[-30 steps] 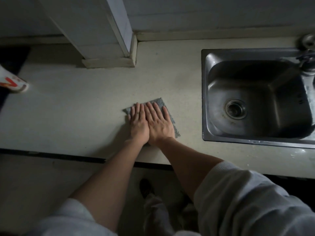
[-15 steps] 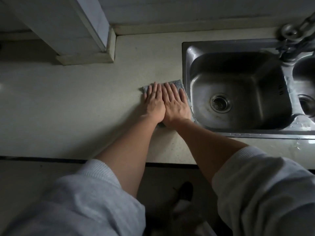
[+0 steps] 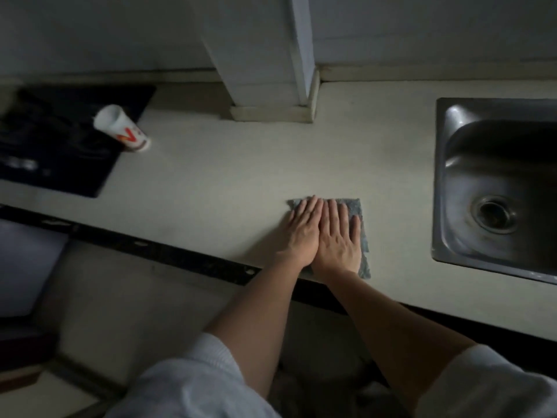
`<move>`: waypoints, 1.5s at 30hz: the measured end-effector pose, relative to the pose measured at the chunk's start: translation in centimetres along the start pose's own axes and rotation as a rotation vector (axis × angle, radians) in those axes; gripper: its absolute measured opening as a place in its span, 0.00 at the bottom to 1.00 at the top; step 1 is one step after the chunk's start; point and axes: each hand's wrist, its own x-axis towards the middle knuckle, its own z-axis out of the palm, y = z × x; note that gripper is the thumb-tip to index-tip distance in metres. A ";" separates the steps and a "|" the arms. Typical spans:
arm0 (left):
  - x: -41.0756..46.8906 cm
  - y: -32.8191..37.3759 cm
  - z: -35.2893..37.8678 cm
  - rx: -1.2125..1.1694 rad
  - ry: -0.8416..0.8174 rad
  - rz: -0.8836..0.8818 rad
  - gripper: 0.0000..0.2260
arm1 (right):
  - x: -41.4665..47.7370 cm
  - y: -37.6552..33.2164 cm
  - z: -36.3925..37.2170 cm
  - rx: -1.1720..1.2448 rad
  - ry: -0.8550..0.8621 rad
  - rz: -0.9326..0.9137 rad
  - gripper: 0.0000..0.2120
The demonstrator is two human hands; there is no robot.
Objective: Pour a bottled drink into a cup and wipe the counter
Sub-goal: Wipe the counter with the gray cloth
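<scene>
Hands lie flat and unclenched, left hand (image 3: 301, 236) beside right hand (image 3: 339, 244), pressing the cloth (image 3: 363, 236) on the desk (image 3: 226, 191). It has slid back from the sink (image 3: 446, 182); wiping continues. Cup (image 3: 120, 128) stands far left.

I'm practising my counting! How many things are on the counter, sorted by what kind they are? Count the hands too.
Paper cups: 1, white with red print, standing beside the black cooktop
Grey cloths: 1, flat on the counter
Cooktops: 1
Sinks: 1, steel
Hands: 2, left hand and right hand, both flat on the cloth
Total: 6
</scene>
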 end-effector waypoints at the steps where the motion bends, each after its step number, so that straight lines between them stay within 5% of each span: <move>1: 0.1 -1.1 -0.4 -0.003 -0.007 0.012 0.24 | 0.2 -1.2 0.2 0.007 0.000 0.020 0.33; 18: 19.4 -22.7 -11.7 -0.066 0.013 0.111 0.23 | 21.7 -22.4 0.4 -0.002 0.081 0.139 0.34; 28: 14.3 -37.3 -13.6 -0.009 0.080 -0.040 0.24 | 20.5 -36.2 4.5 -0.046 0.026 -0.056 0.37; 36: 5.4 -34.7 -10.0 0.014 0.084 -0.206 0.25 | 12.1 -34.0 5.6 -0.078 -0.004 -0.201 0.34; 45: 0.5 -21.7 -4.5 0.108 0.082 -0.263 0.26 | 5.2 -21.1 4.3 -0.133 -0.005 -0.267 0.36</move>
